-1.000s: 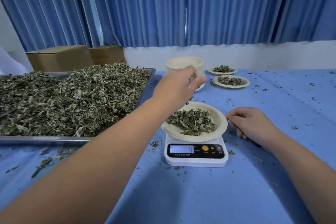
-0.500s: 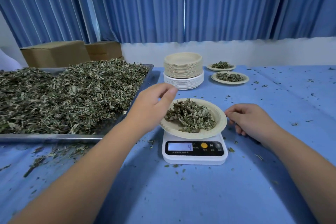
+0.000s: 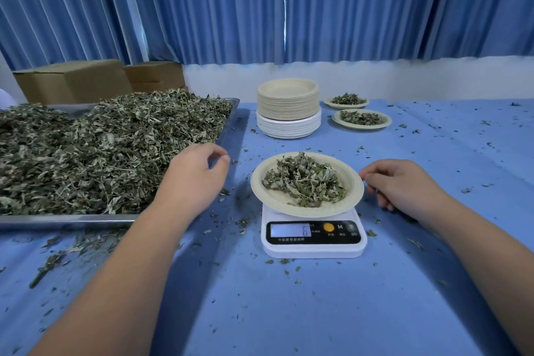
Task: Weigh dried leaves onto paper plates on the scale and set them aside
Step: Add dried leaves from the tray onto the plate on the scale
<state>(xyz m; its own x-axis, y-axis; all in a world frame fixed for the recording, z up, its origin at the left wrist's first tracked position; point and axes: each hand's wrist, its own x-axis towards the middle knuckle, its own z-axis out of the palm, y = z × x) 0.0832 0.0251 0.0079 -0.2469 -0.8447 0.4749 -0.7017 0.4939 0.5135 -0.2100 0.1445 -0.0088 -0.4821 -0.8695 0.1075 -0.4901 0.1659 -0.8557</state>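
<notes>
A paper plate point(image 3: 270, 202) sat on the white kitchen scale point(image 3: 313, 250) near the middle of the table, holding a loose mound of dried leaves point(image 3: 303, 180). The plate overhung the scale on both sides, and the digit on the lit display point(image 3: 290, 230) was too blurred to read.

The left hand point(image 3: 193, 179) hovered between the plate and the metal tray point(image 3: 66, 218), clear of both. Its fingers were loosely curled, thumb and forefinger close together, with nothing visible in them. The right hand point(image 3: 404, 185) lay low on the blue tablecloth point(image 3: 289, 312) just right of the plate. Its fingers were curled and its fingertips reached the plate's right rim; whether they touched or pinched it could not be told.

The tray filled the left side, piled high with a heap of dried leaves point(image 3: 101, 147). Beyond the scale stood a tall stack of paper plates point(image 3: 289, 108), tan ones above white ones. To the right of the stack, two filled plates sat close together: the farther plate point(image 3: 346, 107) and the nearer plate point(image 3: 361, 127), each carrying leaves. Leaf crumbs point(image 3: 52, 261) were scattered over the cloth, thickest in front of the tray. Two cardboard boxes point(image 3: 72, 81) stood behind the tray, against blue curtains point(image 3: 202, 9).
</notes>
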